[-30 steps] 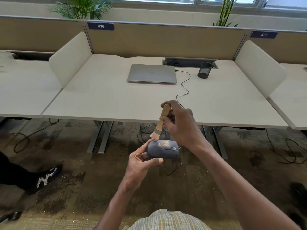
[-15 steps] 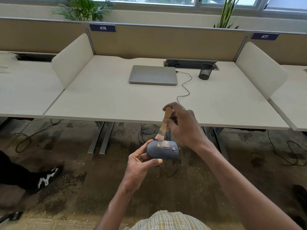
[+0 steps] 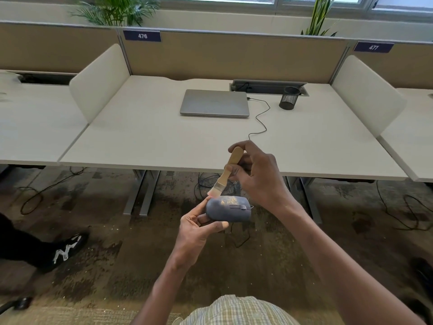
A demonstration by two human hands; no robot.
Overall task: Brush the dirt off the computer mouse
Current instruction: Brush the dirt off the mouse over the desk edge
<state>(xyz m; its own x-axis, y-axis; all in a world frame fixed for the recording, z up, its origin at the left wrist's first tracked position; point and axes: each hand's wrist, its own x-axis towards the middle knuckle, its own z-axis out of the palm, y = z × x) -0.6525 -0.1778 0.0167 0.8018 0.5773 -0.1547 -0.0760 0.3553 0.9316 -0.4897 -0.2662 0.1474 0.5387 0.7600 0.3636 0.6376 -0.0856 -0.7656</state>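
A grey-blue computer mouse (image 3: 228, 211) with yellowish dirt specks on its top is held in the air in front of the desk edge. My left hand (image 3: 199, 227) grips its rear end from below and the side. My right hand (image 3: 255, 175) holds a small brush (image 3: 226, 173) with a wooden handle and pale bristles. The bristles touch the mouse's upper left end. A thin cable leaves the mouse's front and hangs down behind it.
The white desk (image 3: 164, 141) carries a shut laptop (image 3: 214, 103), a black mesh pen cup (image 3: 289, 98) and a thin cable (image 3: 261, 118). Side dividers stand left and right. Another person's black shoe (image 3: 63, 250) rests on the carpet at left. Cables lie under the desk.
The brush has shifted along the top of the mouse, with its bristles now at the upper left end. The left hand keeps the mouse in much the same place.
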